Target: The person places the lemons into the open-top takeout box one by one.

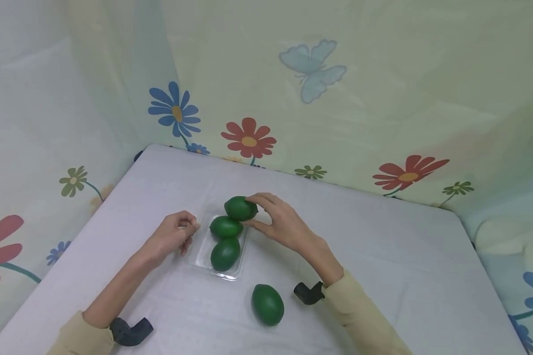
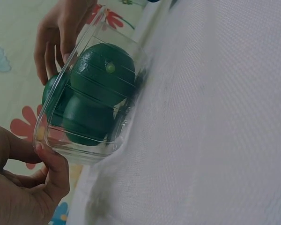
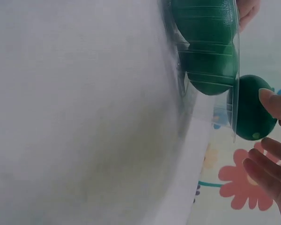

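Observation:
A clear plastic container [image 1: 203, 255] lies on the table with two green limes inside, a middle lime [image 1: 226, 227] and a near lime [image 1: 224, 255]. My left hand [image 1: 173, 234] pinches the container's left rim between thumb and fingers, as the left wrist view shows. At the far end, my right hand [image 1: 284, 222] holds a third green lime [image 1: 241, 208] by its right side. That lime [image 3: 254, 108] sits at rim height in the right wrist view, with the thumb on it and the fingers close below.
Another green lime [image 1: 267, 304] lies on the white-covered table [image 1: 360, 246], nearer to me and right of the container. A flower-printed curtain [image 1: 360, 123] hangs behind the table and along its sides. Dark wrist mounts [image 1: 131, 332] stick out at both sleeves.

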### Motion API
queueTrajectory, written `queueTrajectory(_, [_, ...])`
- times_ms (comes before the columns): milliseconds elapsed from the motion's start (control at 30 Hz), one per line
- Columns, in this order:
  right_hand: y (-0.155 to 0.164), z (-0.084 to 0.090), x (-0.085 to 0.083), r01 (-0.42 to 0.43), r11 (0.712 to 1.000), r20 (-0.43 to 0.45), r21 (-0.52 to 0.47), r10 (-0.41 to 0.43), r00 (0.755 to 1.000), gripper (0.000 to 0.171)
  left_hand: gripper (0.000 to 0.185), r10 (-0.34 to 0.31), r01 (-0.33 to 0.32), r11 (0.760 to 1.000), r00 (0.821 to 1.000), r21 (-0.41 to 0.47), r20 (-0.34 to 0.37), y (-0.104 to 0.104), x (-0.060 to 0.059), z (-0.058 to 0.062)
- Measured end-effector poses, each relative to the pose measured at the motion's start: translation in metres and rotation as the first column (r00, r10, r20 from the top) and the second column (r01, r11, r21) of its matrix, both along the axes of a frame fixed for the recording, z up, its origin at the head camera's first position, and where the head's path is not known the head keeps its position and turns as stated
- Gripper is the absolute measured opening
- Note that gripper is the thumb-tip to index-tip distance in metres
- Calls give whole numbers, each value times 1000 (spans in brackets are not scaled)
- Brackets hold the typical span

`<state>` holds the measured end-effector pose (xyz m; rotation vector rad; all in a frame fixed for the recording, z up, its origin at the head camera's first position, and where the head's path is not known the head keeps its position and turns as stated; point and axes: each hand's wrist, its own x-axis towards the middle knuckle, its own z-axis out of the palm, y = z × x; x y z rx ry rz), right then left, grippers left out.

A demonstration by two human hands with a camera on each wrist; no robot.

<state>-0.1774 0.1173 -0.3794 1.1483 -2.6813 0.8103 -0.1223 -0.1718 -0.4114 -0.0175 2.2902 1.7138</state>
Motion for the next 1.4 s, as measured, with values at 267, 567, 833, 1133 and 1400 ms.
queueTrajectory(267, [27, 0, 22, 27, 1000, -1, 5, -27, 1000, 54, 19, 1, -1, 1000, 1000, -2, 7, 0, 0, 0])
queueTrajectory(567, [48, 0, 58, 26, 1000, -26, -11, -26, 999, 56, 21, -7, 8, 1000, 1000, 10, -1, -1, 1, -1])
queueTrajectory(833, [58, -16, 98, -40, 998, -15, -50, 40, 999, 58, 23, -4, 4, 1000, 1000, 13, 15, -1, 0, 0])
queueTrajectory(1133, [56, -29, 136, -129, 992, -3, -11, 129, 992, 58, 22, -8, 8, 1000, 1000, 21, 7, -2, -1, 0])
queueTrajectory(1400, [51, -41, 149, -141, 988, -40, 59, 144, 989, 65, 21, -7, 7, 1000, 1000, 18, 10, -3, -1, -1])
